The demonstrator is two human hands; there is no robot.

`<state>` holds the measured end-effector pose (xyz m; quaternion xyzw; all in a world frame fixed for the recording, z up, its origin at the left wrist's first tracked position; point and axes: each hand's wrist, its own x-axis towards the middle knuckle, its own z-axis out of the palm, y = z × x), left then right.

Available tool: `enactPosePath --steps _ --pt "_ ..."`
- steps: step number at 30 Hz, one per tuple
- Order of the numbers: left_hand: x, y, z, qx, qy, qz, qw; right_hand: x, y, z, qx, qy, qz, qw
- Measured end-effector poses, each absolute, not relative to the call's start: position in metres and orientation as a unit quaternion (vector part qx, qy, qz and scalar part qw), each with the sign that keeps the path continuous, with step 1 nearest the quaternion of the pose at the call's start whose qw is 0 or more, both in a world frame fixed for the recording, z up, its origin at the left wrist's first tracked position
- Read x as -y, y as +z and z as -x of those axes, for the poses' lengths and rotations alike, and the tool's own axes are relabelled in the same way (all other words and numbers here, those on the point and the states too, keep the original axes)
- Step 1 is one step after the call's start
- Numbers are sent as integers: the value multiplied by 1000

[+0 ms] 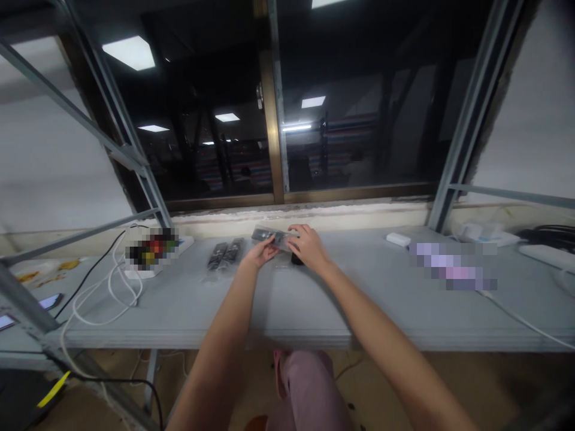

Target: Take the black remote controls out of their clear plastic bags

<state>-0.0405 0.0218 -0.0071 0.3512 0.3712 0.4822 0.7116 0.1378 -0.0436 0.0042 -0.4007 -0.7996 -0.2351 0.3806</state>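
My left hand [261,251] is closed on a dark, long, button-covered item in a clear plastic bag [265,233] that looks like a remote control. At the bag's right end, the bent fingers of my right hand [309,246] grip the plastic. Below the right hand, a small black object [296,258] lies on the table, partly hidden by the fingers. Left of my hands, two similar dark remote controls [224,254] in clear bags lie side by side on the grey table [179,311].
At left, white cables [112,287] trail around a white box-like item [139,273] under a blurred-out patch. To the right lie a small white adapter [398,240], another blurred item and a white cable [516,320]. Metal uprights [467,114] frame both sides, with a window behind.
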Motion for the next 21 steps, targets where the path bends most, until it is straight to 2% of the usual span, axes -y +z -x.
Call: enactPosePath --steps 4,11,16,21 --pt "-24 -8 42 -384 490 -343 703 45 6 -138 799 -239 391 389" --pt "-24 -13 36 -375 451 -401 704 34 -6 -137 819 -253 425 290" --pt "-24 -11 34 -358 417 -418 723 32 -6 -139 815 -266 437 273" --pt "-28 -10 38 -363 459 -368 722 38 0 -142 815 -315 414 257"
